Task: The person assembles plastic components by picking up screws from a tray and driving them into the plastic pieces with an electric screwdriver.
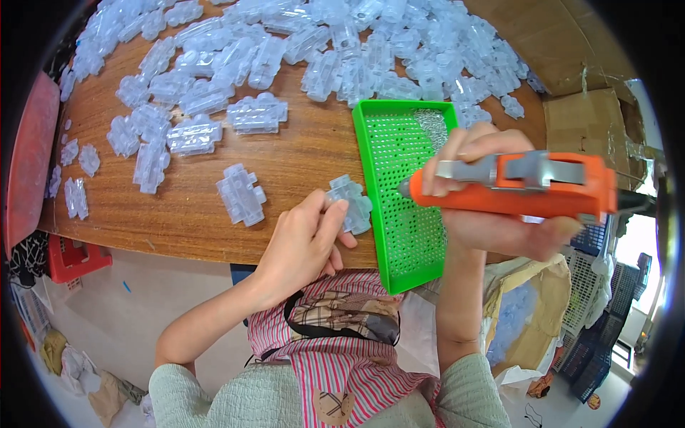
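Note:
My right hand (474, 150) is wrapped around an orange electric screwdriver (499, 200) with a grey lever on its side. The tool lies nearly level over a green tray (365, 178) full of small holes, its dark nose pointing left. Small silvery screws (432, 125) are heaped at the tray's far right corner. Just left of the tray, my left hand (303, 235) has its thumb and curled fingers on the near edge of a clear plastic part (354, 207). Another clear plastic part (241, 195) lies flat on the table further left.
Many clear plastic parts (342, 53) are piled across the far side of the brown wooden table (307, 157). Cardboard boxes (571, 135) stand at the right. A paper sack (553, 292) with clear pieces is below the right edge. A red stool (75, 260) stands on the floor at left.

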`<state>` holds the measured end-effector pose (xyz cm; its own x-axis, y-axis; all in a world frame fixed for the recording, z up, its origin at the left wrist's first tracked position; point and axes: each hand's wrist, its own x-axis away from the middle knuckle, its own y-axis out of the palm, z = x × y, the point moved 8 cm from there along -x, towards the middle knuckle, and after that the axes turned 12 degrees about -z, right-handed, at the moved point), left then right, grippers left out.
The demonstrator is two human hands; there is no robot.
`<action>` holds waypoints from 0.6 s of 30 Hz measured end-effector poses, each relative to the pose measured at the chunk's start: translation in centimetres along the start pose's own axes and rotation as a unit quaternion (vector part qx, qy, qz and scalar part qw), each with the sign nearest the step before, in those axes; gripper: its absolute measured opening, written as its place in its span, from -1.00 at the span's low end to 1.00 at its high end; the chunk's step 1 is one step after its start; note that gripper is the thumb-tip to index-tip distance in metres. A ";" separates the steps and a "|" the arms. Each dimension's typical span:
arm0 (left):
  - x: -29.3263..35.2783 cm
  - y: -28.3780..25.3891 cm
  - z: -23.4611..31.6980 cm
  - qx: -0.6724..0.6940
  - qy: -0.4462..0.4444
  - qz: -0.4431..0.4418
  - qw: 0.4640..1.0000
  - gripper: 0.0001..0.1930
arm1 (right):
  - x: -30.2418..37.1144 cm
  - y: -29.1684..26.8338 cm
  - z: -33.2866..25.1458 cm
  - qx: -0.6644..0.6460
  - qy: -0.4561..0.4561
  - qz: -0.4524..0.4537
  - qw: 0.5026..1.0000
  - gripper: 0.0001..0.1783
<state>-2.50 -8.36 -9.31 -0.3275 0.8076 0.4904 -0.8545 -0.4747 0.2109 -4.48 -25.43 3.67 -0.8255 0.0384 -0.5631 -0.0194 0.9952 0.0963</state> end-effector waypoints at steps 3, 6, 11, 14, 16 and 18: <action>0.2 0.4 -1.2 0.072 -0.050 -0.021 0.996 -0.62 | 1.3 -0.2 1.3 -0.048 0.023 0.054 0.997 0.14; 0.3 0.4 -0.7 0.055 -0.070 -0.024 0.996 -0.62 | 1.8 -0.8 1.4 0.004 -0.007 0.051 0.999 0.14; -0.2 0.3 -0.7 0.034 -0.055 -0.018 0.998 -0.63 | 2.5 -1.4 2.2 0.007 0.019 0.121 0.992 0.14; -0.3 0.4 -0.8 0.040 -0.048 -0.018 0.998 -0.65 | 2.4 -0.4 1.9 -0.041 0.034 0.107 0.993 0.15; -0.3 0.3 -1.0 0.049 -0.045 -0.017 0.998 -0.65 | 2.6 -0.1 2.2 -0.064 0.071 0.125 0.988 0.16; -0.4 0.3 -1.2 0.060 -0.046 -0.025 0.997 -0.65 | 2.8 -0.8 1.7 0.009 0.077 0.147 0.986 0.13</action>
<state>-3.17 -8.42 -10.48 -0.2437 0.7982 0.5510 -0.8129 -0.4780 0.3329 -5.79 -25.93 0.63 -0.8701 0.3118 -0.3819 0.2412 0.9448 0.2217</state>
